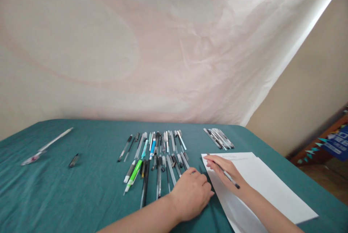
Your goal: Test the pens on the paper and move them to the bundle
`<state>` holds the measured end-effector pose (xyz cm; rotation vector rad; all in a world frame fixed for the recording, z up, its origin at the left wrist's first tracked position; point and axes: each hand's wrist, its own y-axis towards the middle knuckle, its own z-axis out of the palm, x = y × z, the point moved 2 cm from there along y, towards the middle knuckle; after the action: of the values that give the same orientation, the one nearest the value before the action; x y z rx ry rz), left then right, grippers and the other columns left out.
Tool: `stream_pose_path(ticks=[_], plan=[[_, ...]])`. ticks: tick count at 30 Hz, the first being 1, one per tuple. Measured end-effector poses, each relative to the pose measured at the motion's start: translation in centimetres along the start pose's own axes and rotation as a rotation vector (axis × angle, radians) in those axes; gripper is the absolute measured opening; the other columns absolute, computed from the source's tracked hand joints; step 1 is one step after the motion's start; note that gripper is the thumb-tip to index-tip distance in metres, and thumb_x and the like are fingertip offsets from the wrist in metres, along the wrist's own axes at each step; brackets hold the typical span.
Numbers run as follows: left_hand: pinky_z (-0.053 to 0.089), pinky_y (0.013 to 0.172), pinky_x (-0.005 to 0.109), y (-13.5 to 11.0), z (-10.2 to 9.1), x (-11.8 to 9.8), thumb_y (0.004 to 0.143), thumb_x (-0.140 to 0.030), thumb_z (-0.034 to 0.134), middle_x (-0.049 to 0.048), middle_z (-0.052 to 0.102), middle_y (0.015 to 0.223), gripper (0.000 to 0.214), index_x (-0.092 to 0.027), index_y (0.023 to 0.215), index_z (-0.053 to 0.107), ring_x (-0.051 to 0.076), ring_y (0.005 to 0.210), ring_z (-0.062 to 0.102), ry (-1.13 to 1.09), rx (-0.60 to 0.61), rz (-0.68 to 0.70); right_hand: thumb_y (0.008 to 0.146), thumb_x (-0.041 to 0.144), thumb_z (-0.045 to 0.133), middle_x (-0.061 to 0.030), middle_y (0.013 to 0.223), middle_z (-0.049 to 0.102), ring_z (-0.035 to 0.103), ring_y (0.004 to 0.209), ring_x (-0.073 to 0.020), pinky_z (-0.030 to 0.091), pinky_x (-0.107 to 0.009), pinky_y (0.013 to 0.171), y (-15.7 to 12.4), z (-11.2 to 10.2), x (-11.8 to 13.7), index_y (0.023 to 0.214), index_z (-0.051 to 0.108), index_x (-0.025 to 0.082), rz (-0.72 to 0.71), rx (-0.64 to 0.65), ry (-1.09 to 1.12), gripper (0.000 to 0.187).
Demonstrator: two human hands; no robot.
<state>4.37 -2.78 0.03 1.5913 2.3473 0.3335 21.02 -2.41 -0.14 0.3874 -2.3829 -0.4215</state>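
Black-ended pen [230, 178] clamped in right hand [231, 167] fingers over paper [277, 189], lower right, basically a writing grip; left hand [190, 194] fingers curled, can't tell if gripping anything.

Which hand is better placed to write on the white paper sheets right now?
The right hand, I'd judge: it grips a slim pale pen with a black end, over the white paper sheets. The left hand is beside them, near the row of clear, black and green plastic pens.
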Motion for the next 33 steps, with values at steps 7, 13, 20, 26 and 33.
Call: stream_pose_path(ticks=[7,13,20,26,33], plan=[[0.035,0.065,0.027,-0.1,-1.2,2.0,0.087,-0.024,0.037,0.0031,0.056,0.071,0.026,-0.017,0.068,0.054,0.015,0.068,0.051,-0.346,-0.264,-0.324,0.073,0.026,0.054,-0.0002,0.073,0.062,0.058,0.065,-0.0147,0.045,-0.025,0.061,4.9,5.2,-1.0,0.092,0.058,0.019,0.062,0.003,0.068,0.021],[0.034,0.057,0.023,-0.2,-1.4,5.1,0.088,-0.032,0.032,-0.002,0.045,0.061,0.032,-0.018,0.064,0.047,0.012,0.061,0.045,-0.874,-0.621,-0.665,0.068,0.019,0.053,0.0038,0.063,0.059,0.053,0.054,-0.0116,0.04,-0.021,0.054,5.9,6.5,-1.0,0.088,0.052,0.02,0.099,0.026,0.105,0.02],[0.04,0.063,0.023,0.0,-0.3,5.9,0.086,-0.037,0.039,-0.0006,0.05,0.07,0.023,-0.017,0.086,0.051,0.013,0.065,0.05,-1.152,-0.756,-0.776,0.068,0.018,0.054,0.0021,0.063,0.061,0.054,0.053,-0.0129,0.039,-0.023,0.053,5.0,5.6,-1.0,0.093,0.049,0.02,0.105,0.071,-0.046,0.025],[0.043,0.073,0.026,0.2,1.1,6.3,0.083,-0.032,0.048,0.0041,0.056,0.089,0.022,-0.016,0.097,0.05,0.014,0.079,0.054,-1.127,-0.742,-0.765,0.076,0.026,0.052,0.0002,0.072,0.061,0.057,0.059,-0.0137,0.044,-0.025,0.057,4.0,5.1,-0.5,0.098,0.045,0.02,0.107,-0.121,0.084,0.024],[0.045,0.067,0.025,0.5,1.5,6.0,0.078,-0.036,0.055,0.0056,0.059,0.09,0.029,-0.015,0.098,0.053,0.013,0.072,0.056,-1.235,-0.571,-0.751,0.077,0.029,0.055,-0.0033,0.081,0.061,0.06,0.069,-0.0151,0.048,-0.028,0.068,3.5,4.6,1.0,0.099,0.047,0.02,-0.003,-0.296,0.165,0.025]])
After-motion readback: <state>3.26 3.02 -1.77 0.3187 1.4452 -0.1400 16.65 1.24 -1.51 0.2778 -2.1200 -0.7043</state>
